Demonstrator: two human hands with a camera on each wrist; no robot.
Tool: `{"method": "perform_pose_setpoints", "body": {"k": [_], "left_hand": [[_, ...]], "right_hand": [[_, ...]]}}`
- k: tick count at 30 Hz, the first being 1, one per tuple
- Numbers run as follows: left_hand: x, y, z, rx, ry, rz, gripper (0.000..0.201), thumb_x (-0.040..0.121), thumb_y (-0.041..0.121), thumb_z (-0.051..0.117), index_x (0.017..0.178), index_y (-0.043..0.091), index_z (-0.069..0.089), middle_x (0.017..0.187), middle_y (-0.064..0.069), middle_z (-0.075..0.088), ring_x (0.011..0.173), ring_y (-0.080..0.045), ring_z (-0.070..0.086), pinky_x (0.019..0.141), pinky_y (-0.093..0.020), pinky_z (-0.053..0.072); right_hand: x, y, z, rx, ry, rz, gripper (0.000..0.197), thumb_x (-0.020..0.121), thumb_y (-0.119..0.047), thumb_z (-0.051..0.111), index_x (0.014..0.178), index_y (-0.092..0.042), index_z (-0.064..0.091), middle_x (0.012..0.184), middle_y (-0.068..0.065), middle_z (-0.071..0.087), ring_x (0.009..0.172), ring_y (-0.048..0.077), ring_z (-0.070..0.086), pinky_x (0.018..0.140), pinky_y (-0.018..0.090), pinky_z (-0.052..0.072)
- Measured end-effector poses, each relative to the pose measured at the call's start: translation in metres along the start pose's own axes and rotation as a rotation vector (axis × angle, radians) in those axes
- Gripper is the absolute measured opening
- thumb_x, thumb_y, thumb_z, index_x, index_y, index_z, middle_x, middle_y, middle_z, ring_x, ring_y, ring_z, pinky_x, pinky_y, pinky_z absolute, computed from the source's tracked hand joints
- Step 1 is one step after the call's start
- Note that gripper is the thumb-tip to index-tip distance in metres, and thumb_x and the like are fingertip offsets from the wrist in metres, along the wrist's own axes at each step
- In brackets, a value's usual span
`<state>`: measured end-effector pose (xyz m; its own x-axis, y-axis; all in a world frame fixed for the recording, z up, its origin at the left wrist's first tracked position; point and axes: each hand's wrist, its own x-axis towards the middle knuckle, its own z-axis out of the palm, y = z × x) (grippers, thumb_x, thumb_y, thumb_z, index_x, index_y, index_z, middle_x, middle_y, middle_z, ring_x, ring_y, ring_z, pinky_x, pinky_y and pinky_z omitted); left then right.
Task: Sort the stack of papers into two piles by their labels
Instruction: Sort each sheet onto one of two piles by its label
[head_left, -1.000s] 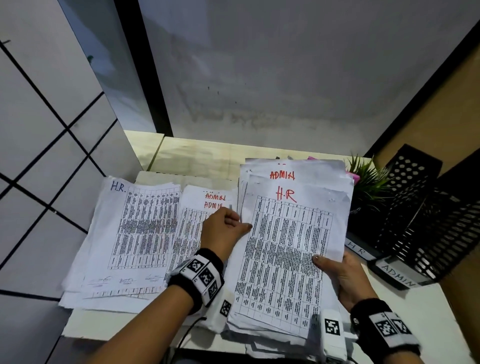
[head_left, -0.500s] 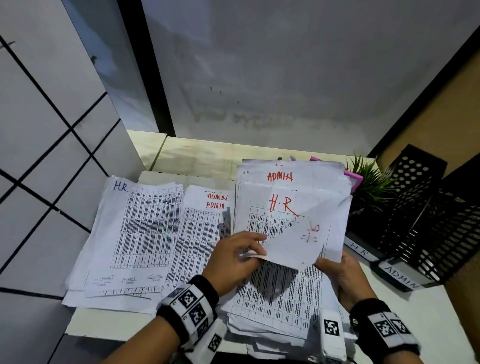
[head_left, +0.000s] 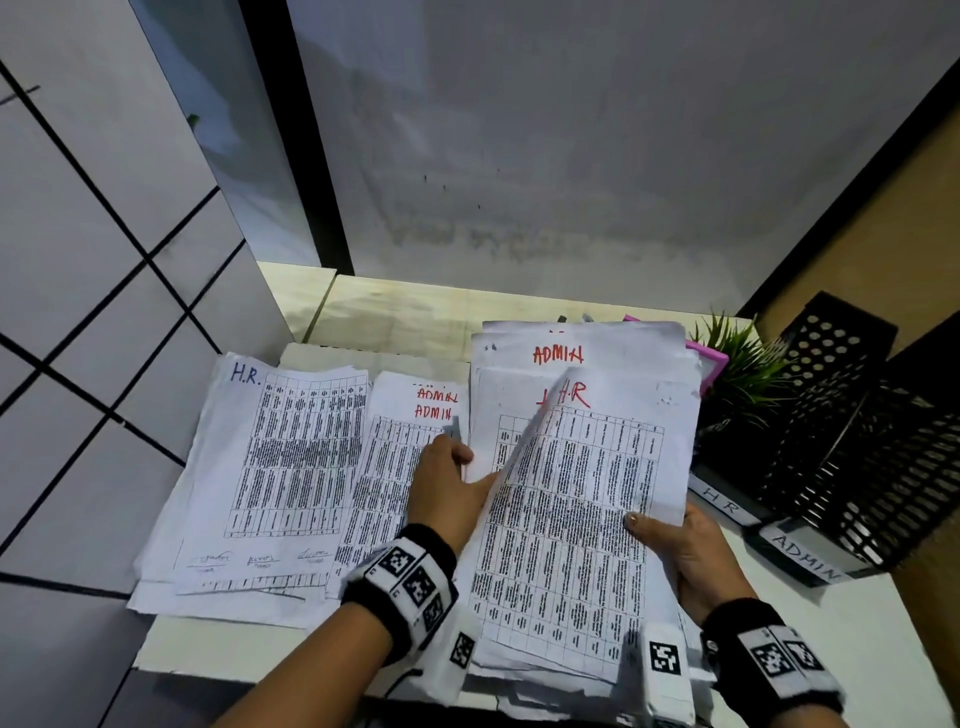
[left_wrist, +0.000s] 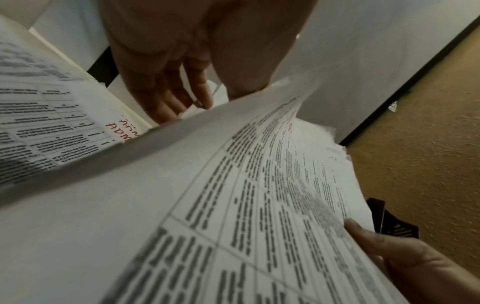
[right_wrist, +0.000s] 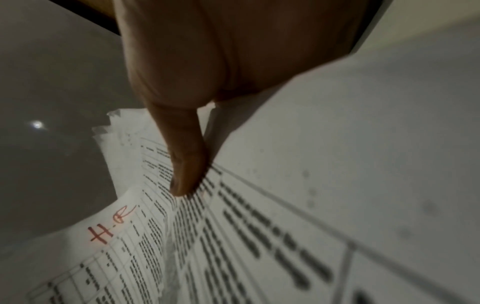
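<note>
At nine o'clock on the tabletop (head_left: 857, 639) we see the H.R. pile (head_left: 270, 467), long axis running from six towards twelve o'clock and leaning slightly towards one, its blue label at the far end. Just beside it, at its three o'clock edge and overlapping it, lies the ADMIN pile (head_left: 395, 457), turned the same way, with two red ADMIN labels showing at the far end.

Our left hand (head_left: 447, 493) sits over the ADMIN pile's near right part; its grip is closed on the left edge of the top sheet (head_left: 576, 509), thumb on top and fingers (left_wrist: 166, 98) beneath, and that edge is lifted and curled. The sheet carries a red H.R. label at twelve o'clock, and its long axis also runs six to twelve.

It tops the unsorted stack (head_left: 582, 348), where a red ADMIN label shows at the far end. Our right hand (head_left: 696, 556) holds the stack's three o'clock edge, its grip clamped, with the thumb (right_wrist: 185, 164) on top.

At two o'clock stand one small green plant (head_left: 743, 374) and a pink object (head_left: 709, 361), partly hidden by the stack. At three o'clock stand two black mesh trays (head_left: 862, 447), tagged H R and ADMIN.

We count two sorted piles, one stack, two trays.
</note>
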<state>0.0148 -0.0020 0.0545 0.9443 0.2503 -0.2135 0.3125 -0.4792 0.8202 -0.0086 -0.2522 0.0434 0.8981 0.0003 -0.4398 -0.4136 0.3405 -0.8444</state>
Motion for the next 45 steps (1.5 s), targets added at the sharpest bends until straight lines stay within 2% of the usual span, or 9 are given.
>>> {"method": "perform_pose_setpoints", "body": {"k": [13, 16, 21, 25, 28, 31, 35, 41, 45], "left_hand": [[-0.010, 0.003, 0.006, -0.281, 0.197, 0.111, 0.010, 0.084, 0.012, 0.071, 0.079, 0.021, 0.070, 0.068, 0.007, 0.067, 0.062, -0.008, 0.063, 0.060, -0.019, 0.053], [-0.015, -0.006, 0.010, -0.212, 0.183, 0.226, 0.016, 0.089, 0.016, 0.065, 0.102, 0.014, 0.074, 0.077, 0.001, 0.074, 0.067, -0.016, 0.068, 0.065, -0.034, 0.059], [-0.025, -0.012, 0.011, -0.056, 0.142, 0.402, 0.045, 0.094, 0.014, 0.056, 0.137, 0.024, 0.046, 0.070, -0.001, 0.067, 0.048, -0.004, 0.052, 0.048, -0.015, 0.050], [-0.027, -0.023, 0.014, 0.048, 0.208, 0.594, 0.057, 0.091, 0.016, 0.052, 0.145, 0.023, 0.034, 0.146, -0.014, 0.041, 0.104, -0.029, 0.067, 0.077, -0.037, 0.060], [-0.035, -0.025, 0.016, -0.036, 0.120, 0.694, 0.051, 0.091, 0.011, 0.052, 0.138, 0.030, 0.045, 0.159, -0.005, 0.015, 0.145, -0.025, 0.021, 0.109, -0.044, 0.036], [-0.046, -0.023, 0.015, -0.144, -0.044, 0.668, 0.032, 0.097, 0.030, 0.044, 0.125, 0.025, 0.058, 0.152, 0.021, 0.030, 0.137, -0.002, 0.035, 0.108, -0.025, 0.039], [-0.052, -0.015, 0.005, -0.142, -0.246, 0.548, 0.066, 0.083, 0.073, 0.043, 0.124, 0.023, 0.057, 0.142, 0.019, 0.044, 0.118, 0.009, 0.049, 0.094, -0.014, 0.046], [-0.047, -0.011, 0.000, -0.126, 0.124, 0.392, 0.014, 0.084, 0.040, 0.066, 0.091, 0.028, 0.068, 0.090, 0.035, 0.059, 0.093, 0.007, 0.047, 0.088, -0.050, 0.047], [-0.043, 0.000, -0.014, -0.369, 0.134, 0.273, 0.007, 0.081, 0.023, 0.073, 0.083, 0.028, 0.071, 0.080, 0.010, 0.068, 0.083, -0.017, 0.062, 0.082, -0.045, 0.051]], "right_hand": [[0.003, 0.001, -0.003, 0.041, 0.003, -0.015, 0.073, 0.045, -0.006, 0.079, 0.115, 0.006, 0.060, 0.101, 0.017, 0.074, 0.082, 0.026, 0.073, 0.063, 0.030, 0.059], [0.004, 0.002, -0.003, 0.042, 0.010, -0.016, 0.075, 0.045, -0.007, 0.079, 0.117, 0.008, 0.059, 0.104, 0.020, 0.073, 0.084, 0.029, 0.073, 0.065, 0.032, 0.059], [0.002, 0.001, -0.003, 0.010, 0.009, -0.025, 0.075, 0.043, -0.009, 0.079, 0.114, 0.005, 0.060, 0.101, 0.019, 0.074, 0.082, 0.028, 0.073, 0.065, 0.035, 0.060], [0.004, 0.003, -0.006, 0.021, -0.003, -0.017, 0.080, 0.042, -0.010, 0.083, 0.116, 0.006, 0.060, 0.103, 0.021, 0.073, 0.083, 0.029, 0.073, 0.065, 0.035, 0.060], [0.006, 0.007, -0.011, 0.004, 0.016, -0.012, 0.102, 0.026, -0.024, 0.099, 0.116, 0.006, 0.060, 0.107, 0.025, 0.071, 0.086, 0.033, 0.071, 0.074, 0.042, 0.060], [0.003, 0.006, -0.009, -0.035, 0.020, -0.014, 0.101, 0.020, -0.025, 0.097, 0.109, 0.006, 0.063, 0.097, 0.023, 0.073, 0.076, 0.033, 0.072, 0.064, 0.040, 0.060], [-0.001, 0.003, -0.007, 0.005, 0.023, 0.001, 0.069, 0.051, -0.002, 0.079, 0.115, 0.011, 0.057, 0.092, 0.024, 0.073, 0.071, 0.033, 0.071, 0.061, 0.040, 0.059], [-0.003, 0.005, -0.005, 0.031, -0.009, 0.007, 0.110, 0.024, -0.029, 0.100, 0.121, 0.001, 0.059, 0.110, 0.025, 0.069, 0.093, 0.037, 0.070, 0.081, 0.052, 0.057], [-0.006, 0.008, 0.005, 0.089, -0.052, 0.037, 0.085, 0.049, -0.016, 0.094, 0.123, 0.003, 0.057, 0.110, 0.024, 0.070, 0.092, 0.033, 0.071, 0.073, 0.042, 0.059]]}}
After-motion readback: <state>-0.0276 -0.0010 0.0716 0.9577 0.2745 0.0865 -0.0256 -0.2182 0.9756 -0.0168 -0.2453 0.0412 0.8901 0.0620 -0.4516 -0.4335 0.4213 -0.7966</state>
